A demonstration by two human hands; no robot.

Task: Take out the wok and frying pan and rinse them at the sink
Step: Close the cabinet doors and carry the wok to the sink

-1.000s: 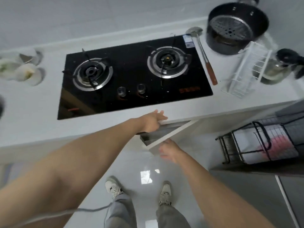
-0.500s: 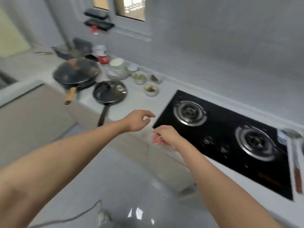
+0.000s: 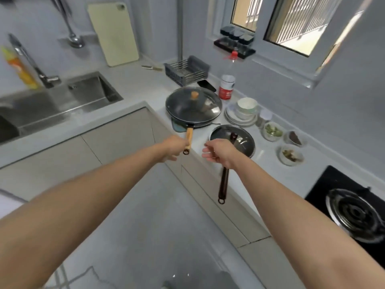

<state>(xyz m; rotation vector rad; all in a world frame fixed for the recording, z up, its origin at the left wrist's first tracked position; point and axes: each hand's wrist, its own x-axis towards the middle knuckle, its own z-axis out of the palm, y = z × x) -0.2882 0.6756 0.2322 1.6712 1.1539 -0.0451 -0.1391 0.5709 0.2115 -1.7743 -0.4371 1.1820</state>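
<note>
The wok (image 3: 192, 108) sits on the counter corner under a glass lid, its wooden handle (image 3: 189, 136) sticking out over the edge. My left hand (image 3: 174, 148) is right beside that handle's end, fingers relaxed, with no grip showing. To the right lies the frying pan (image 3: 239, 140), also under a lid, with a long dark handle (image 3: 223, 184) hanging past the counter edge. My right hand (image 3: 218, 152) hovers over where this handle meets the pan, fingers loosely curled and holding nothing. The steel sink (image 3: 62, 101) with its tap (image 3: 31, 61) is at the left.
Stacked plates and bowls (image 3: 243, 111), small dishes of food (image 3: 273, 131), a red jar (image 3: 226, 87) and a dish rack (image 3: 186, 71) crowd the counter behind the pans. A gas hob (image 3: 352, 207) is at the right. A cutting board (image 3: 113, 32) leans on the wall.
My view swung left from the hob and drawer to the counter corner. Both hands left the drawer and reached toward the handles of the wok and frying pan.
</note>
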